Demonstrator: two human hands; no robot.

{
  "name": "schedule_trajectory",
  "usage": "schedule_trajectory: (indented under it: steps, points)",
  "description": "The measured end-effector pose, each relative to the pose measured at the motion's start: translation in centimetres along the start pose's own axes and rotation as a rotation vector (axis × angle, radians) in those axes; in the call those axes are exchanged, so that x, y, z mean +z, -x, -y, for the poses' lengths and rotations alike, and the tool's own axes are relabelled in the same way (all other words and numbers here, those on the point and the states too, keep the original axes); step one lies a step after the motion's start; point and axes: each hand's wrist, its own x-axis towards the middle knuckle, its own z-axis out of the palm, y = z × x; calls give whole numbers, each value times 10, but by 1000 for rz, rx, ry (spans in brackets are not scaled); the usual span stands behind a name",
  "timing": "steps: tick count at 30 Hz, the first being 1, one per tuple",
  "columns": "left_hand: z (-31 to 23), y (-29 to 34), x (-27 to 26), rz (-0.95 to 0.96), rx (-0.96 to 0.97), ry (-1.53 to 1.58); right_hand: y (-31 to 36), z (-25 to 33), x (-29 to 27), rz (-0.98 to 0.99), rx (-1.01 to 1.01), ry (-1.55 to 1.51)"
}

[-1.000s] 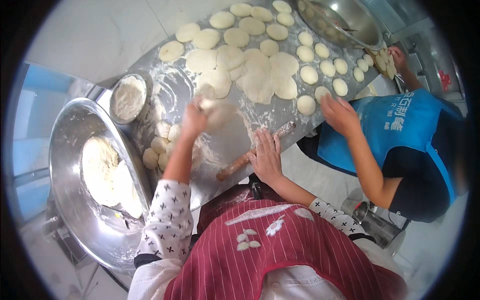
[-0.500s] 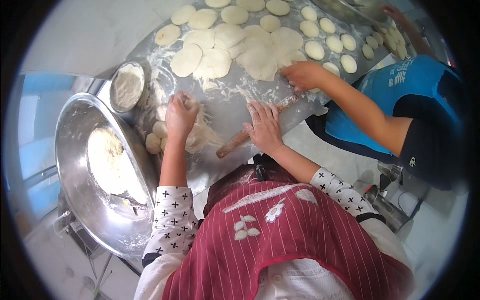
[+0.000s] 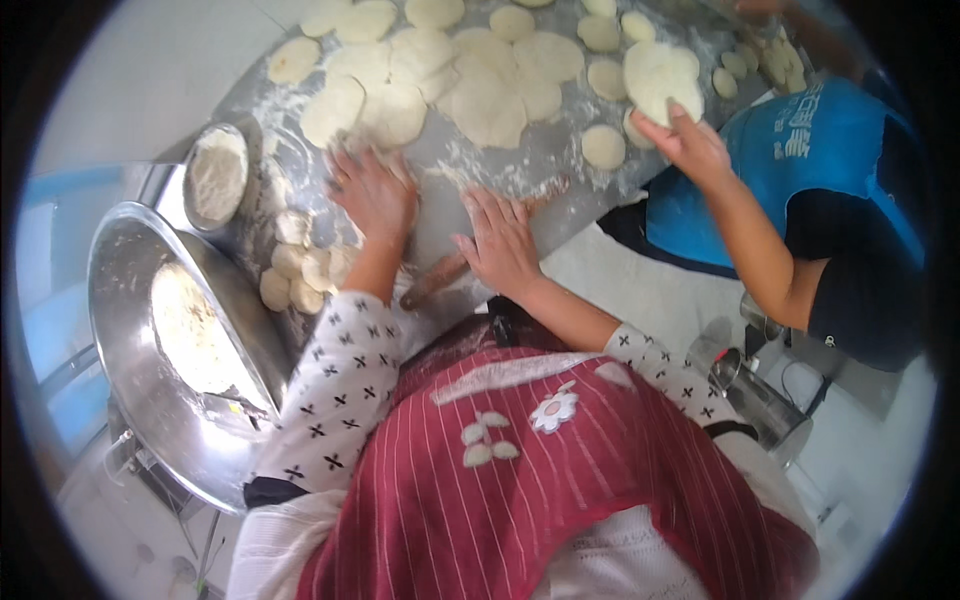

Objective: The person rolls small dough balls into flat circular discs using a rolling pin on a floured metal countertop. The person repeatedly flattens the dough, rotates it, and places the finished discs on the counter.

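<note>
The rolling pin is best pressed evenly along the floured bench by the flat, open left hand and right hand.

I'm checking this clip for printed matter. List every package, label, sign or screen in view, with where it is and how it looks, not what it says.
Printed marking on the blue apron: upper right, on the co-worker beside the floured table; pale lettering on bright blue, too blurred to make out.
No packages, signs or screens show.
</note>
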Motion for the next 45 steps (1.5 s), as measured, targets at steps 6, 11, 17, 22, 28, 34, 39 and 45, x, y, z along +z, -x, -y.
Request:
schedule_trajectory:
  steps: [6,11,17,22,28,34,39,45]
  points:
    - [11,-34,19,-112,25,96,0,-3,-4,8,-13,75]
    - [14,5,1,100,-205,481,25,-13,-14,47,50,132]
    - [-1,23,-15,604,103,491,-83,1,16,-102,22,176]
    - [18,27,-23,395,235,552,-85,4,21,-71,1,127]
    - [24,80,-39,461,-104,634,6,-6,5,60,18,287]
    - [19,-4,-27,657,319,307,-111,9,41,-208,-62,185]
    - [34,36,-29,448,50,656,19,3,-3,54,-6,229]
    - [21,28,-37,681,160,524,-80,7,35,-119,22,160]
